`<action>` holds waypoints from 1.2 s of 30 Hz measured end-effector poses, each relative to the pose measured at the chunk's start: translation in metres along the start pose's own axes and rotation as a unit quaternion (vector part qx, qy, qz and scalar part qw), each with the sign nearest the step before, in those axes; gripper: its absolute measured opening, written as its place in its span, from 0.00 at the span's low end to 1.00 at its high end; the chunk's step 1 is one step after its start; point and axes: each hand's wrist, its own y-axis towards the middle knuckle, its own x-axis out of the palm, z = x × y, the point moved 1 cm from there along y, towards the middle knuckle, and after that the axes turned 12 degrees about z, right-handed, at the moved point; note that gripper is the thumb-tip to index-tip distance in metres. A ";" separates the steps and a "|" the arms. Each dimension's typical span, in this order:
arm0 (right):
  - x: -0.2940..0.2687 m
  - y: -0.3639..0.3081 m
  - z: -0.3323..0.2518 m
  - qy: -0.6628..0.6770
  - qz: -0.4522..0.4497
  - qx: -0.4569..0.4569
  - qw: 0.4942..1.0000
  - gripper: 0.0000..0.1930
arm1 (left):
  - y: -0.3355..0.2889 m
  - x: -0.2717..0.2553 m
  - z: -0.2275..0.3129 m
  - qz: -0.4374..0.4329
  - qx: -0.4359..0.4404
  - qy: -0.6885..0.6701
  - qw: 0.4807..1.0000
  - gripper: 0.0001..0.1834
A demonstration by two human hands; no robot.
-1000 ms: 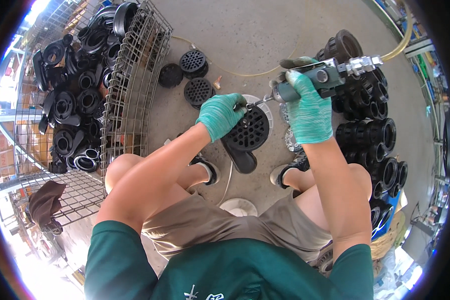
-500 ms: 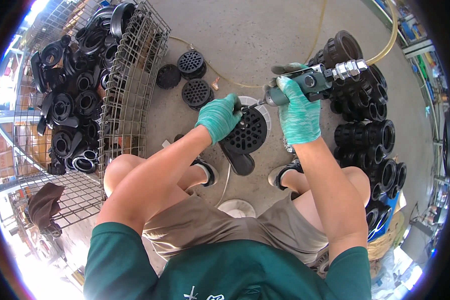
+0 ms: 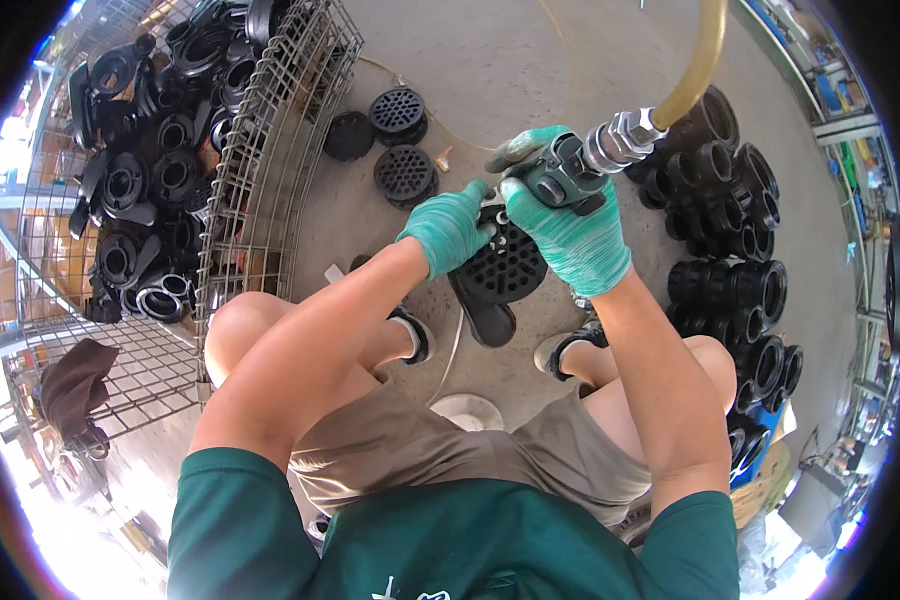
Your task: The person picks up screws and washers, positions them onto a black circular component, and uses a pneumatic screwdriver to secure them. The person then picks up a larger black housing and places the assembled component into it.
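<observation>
Green tool (image 3: pixel 570 172) has been tipped more upright and brought nearer the left hand (image 3: pixel 448 232) | it is gripped by the right hand (image 3: pixel 572 240), fingers curled around | black holey disc (image 3: pixel 511 268) is seen right beside the bent left fingers; whether it is pinched cannot be told

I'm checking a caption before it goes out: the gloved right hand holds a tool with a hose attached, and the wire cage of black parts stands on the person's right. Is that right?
Not quite: the head view shows the wire cage of black parts on the person's left. The gloved right hand holds a tool with a hose attached.
</observation>
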 end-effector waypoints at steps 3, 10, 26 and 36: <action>0.005 0.000 0.002 0.000 -0.008 0.009 1.000 0.16 | -0.002 -0.001 -0.001 -0.013 0.040 -0.015 0.999 0.22; 0.005 0.003 0.003 -0.050 -0.022 0.012 0.998 0.13 | -0.001 -0.004 0.003 -0.029 0.022 -0.007 0.999 0.19; -0.002 0.003 0.013 -0.060 -0.037 0.019 0.997 0.16 | -0.001 -0.006 0.005 -0.029 0.024 -0.014 0.999 0.20; -0.001 0.009 -0.008 -0.034 0.005 -0.024 0.999 0.13 | -0.001 -0.001 -0.010 -0.005 0.014 -0.076 0.997 0.20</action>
